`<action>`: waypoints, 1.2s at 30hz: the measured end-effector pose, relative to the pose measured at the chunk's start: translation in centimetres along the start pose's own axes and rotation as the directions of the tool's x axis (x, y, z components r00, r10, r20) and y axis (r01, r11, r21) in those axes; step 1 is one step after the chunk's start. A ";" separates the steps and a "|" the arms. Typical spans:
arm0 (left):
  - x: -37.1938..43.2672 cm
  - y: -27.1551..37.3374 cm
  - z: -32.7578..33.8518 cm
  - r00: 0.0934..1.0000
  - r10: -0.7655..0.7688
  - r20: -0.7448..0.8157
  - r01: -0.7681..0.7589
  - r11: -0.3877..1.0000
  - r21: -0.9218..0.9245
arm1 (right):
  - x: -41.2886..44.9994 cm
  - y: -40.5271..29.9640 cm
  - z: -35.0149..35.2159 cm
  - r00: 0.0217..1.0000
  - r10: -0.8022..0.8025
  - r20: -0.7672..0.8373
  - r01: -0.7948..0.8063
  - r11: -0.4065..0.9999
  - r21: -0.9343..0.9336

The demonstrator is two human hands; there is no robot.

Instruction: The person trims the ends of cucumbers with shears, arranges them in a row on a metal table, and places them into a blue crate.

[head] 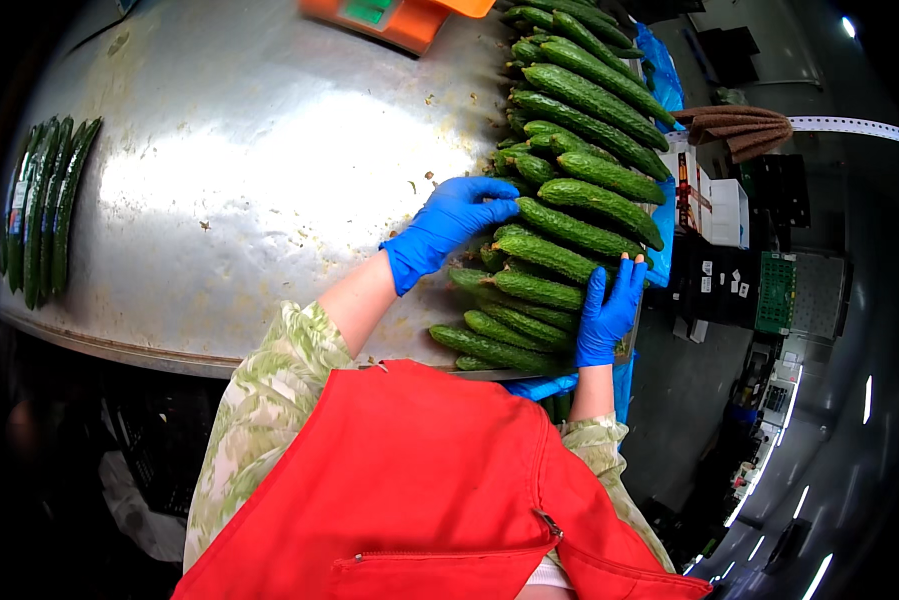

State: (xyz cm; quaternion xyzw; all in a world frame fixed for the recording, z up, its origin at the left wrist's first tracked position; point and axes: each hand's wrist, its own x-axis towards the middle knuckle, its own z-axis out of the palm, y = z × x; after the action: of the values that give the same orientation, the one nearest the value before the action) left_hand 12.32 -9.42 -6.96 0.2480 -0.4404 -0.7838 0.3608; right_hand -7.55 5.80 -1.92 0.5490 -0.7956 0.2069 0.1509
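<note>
My left hand (453,221), in a blue glove, reaches the tapered end of a cucumber (573,229) in the pile. Its thumb and fingertips touch that end; whether they grip it I cannot tell. At the cucumber's other end is my right hand (610,315), also blue-gloved, with thumb and fingers apart and two bare fingertips showing. The heap of cucumbers (592,94) runs along the right side of the metal table (269,300), most of them lying crosswise. Several more cucumbers (532,326) lie between my hands and the near edge.
At the far left lies a row of cucumbers (40,214) that look wrapped, with labels. An orange scale (389,22) with a green display stands at the back. Blue plastic film (663,71) hangs by the table's right edge. Beyond are black crates (708,277) and a white box (729,214).
</note>
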 end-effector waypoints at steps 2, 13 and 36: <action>0.4 -0.1 0.4 1.000 -0.018 -0.003 0.018 0.995 0.096 | 0.1 0.0 0.1 1.000 -0.010 0.011 0.010 1.000 -0.017; 2.1 -0.4 -2.4 0.989 -0.013 -0.149 0.010 1.000 -0.018 | 0.1 -0.2 -0.1 1.000 0.011 0.012 -0.011 1.000 0.026; 4.7 -0.3 -2.4 0.993 -0.008 -0.115 0.003 0.999 -0.047 | 0.0 -0.4 -0.3 0.999 0.010 0.040 -0.010 1.000 0.001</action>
State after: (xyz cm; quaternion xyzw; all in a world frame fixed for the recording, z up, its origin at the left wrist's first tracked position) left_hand 11.00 -14.21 -8.77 0.2854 -0.3998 -0.7793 0.3890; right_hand -7.21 5.83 -1.64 0.5490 -0.8011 0.1972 0.1337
